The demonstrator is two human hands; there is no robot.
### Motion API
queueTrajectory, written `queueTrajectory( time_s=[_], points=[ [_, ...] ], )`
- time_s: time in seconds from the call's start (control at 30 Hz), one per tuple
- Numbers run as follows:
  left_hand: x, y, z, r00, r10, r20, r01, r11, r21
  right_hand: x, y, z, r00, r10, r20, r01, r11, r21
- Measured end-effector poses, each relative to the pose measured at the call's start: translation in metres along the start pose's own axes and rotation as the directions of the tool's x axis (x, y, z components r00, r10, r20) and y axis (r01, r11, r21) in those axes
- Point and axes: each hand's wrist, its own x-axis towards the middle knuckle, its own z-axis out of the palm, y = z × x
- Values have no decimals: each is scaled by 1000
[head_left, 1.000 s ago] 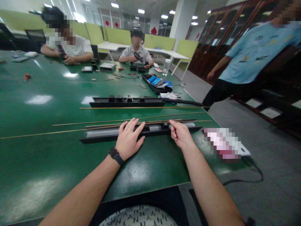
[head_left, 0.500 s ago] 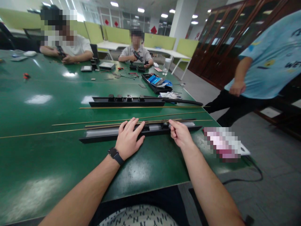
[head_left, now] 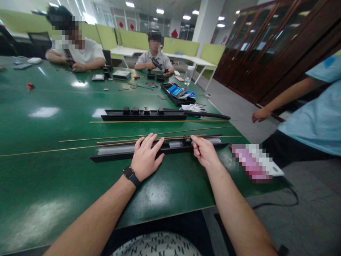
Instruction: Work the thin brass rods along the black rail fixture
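A long black rail (head_left: 121, 153) with a pale inner strip lies across the green table in front of me. My left hand (head_left: 146, 154) rests over its middle, fingers spread, the fingertips touching thin brass-coloured rods (head_left: 117, 142) along its far side. Farther right, my right hand (head_left: 204, 150) is closed, thumb and forefinger pinched at a small black block (head_left: 187, 141) in the rail. What the pinch holds is too small to make out. Another small black block (head_left: 165, 144) sits in the rail beside my left fingers, partly hidden by them.
Beyond lie another brass-coloured rod (head_left: 138, 122) and a second black rail (head_left: 144, 115) carrying several small blocks. Behind them are gloves (head_left: 193, 107) and a black tray (head_left: 178, 95) of blue items. Two people sit across the table; another person (head_left: 314, 113) stands at the right near a power strip (head_left: 278, 170).
The person in light blue at the right has moved, with an arm now hanging lower and farther right. My hands, the rail and the rods show no visible movement.
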Motion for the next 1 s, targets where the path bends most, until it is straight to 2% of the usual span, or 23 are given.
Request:
queueTrajectory(
  time_s=[1.0],
  points=[
    [1,0,-1,1000,0,12,0,1000,-1,-1,-1,0,1000,11,-4,-11,1000,3]
  ],
)
